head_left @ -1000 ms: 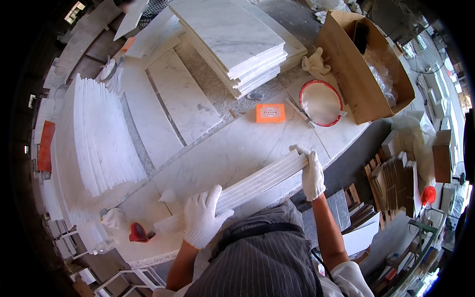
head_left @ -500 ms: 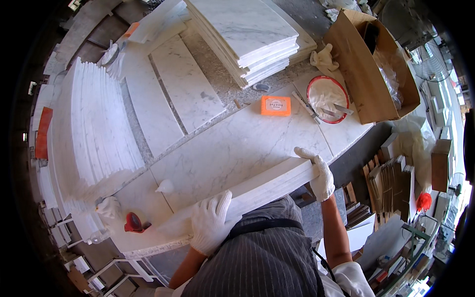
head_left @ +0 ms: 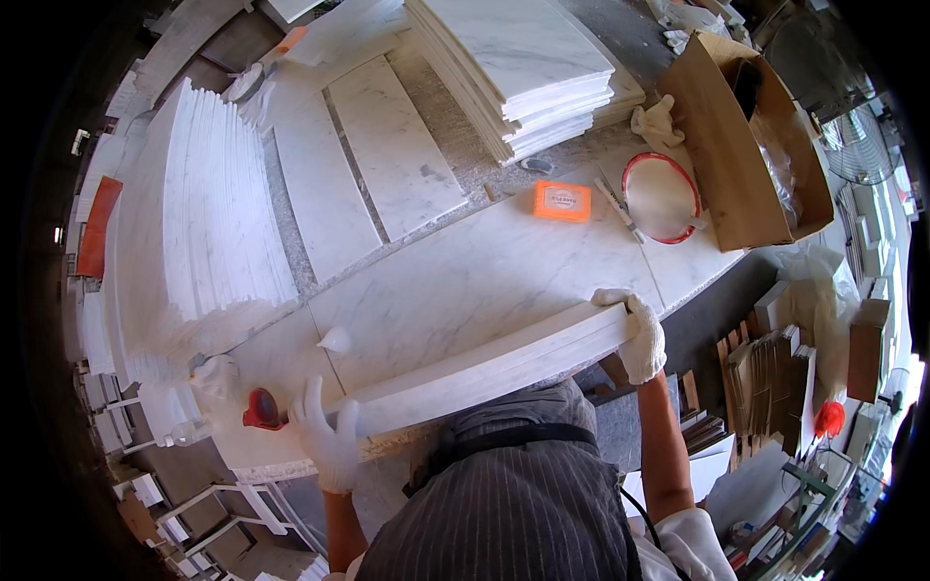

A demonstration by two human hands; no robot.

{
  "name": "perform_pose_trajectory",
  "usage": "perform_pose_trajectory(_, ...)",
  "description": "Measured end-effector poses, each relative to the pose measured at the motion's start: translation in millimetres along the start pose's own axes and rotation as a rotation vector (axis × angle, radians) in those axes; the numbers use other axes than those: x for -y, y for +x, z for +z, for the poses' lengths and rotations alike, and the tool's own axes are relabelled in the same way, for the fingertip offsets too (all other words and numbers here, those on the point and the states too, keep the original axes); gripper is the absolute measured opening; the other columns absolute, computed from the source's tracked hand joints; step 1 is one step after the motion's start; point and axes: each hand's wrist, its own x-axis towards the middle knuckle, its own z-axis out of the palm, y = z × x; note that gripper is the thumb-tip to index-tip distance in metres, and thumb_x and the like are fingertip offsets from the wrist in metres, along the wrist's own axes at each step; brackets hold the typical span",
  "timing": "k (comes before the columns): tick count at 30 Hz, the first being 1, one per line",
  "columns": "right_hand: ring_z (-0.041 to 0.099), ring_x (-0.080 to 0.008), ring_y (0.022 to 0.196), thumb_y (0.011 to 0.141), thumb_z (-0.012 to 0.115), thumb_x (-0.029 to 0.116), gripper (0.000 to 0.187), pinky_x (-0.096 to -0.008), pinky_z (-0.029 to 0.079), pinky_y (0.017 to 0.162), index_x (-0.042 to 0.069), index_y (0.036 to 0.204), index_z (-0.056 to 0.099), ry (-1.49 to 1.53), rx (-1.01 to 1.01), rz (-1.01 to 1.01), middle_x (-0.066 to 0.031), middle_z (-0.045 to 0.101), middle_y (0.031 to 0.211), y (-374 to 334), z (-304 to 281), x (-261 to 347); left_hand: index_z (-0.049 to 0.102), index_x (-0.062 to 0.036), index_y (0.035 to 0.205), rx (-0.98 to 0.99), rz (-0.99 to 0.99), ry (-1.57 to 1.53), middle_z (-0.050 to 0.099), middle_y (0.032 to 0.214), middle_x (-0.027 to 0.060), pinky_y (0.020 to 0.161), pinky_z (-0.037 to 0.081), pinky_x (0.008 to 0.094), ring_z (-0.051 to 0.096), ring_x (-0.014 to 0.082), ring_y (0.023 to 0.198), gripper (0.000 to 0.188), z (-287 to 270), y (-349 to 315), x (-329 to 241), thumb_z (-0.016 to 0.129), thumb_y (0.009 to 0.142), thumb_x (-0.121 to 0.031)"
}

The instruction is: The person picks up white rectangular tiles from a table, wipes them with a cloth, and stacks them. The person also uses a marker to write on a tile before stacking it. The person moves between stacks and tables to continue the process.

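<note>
Stone-cutting workshop, stacks of white marble tiles (head_left: 523,68) on a marble-topped workbench (head_left: 455,281), upright row of marble slabs (head_left: 208,213), open cardboard box (head_left: 746,136), standing fan (head_left: 857,145), offcuts and shelving around the floor

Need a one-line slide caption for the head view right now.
Gloved left hand and right hand grip opposite ends of a marble slab stack at the workbench edge.

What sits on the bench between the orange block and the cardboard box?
In the head view, a red-rimmed round lid and a slim pen-like tool lie between the orange block and cardboard box.
</note>
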Motion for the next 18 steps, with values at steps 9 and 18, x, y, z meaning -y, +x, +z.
perform_pose_trajectory(9,0.063,-0.0240,0.087,0.097,0.041,0.059,0.064,-0.0366,0.051,0.082,0.000,0.100,0.065,0.123,0.139,0.365,-0.0150,0.066,0.097,43,-22,-1,0.034,0.0019,0.146,-0.034,-0.315,-0.862,0.042,0.147,0.0146,0.111,0.028,0.0343,0.038,0.0221,0.135,0.052,24,-16,48,0.046,0.096,-0.007)
perform_pose_trajectory(18,0.064,-0.0247,0.094,0.096,0.040,0.061,0.071,-0.0377,0.051,0.087,-0.003,0.117,0.062,0.123,0.217,0.393,-0.0182,0.066,0.109,54,-12,-6,0.041,0.0023,0.140,0.106,-0.191,-0.940,0.051,0.136,0.0130,0.107,0.032,0.0346,0.045,0.0206,0.126,0.045,11,-5,31,0.037,0.103,-0.021)
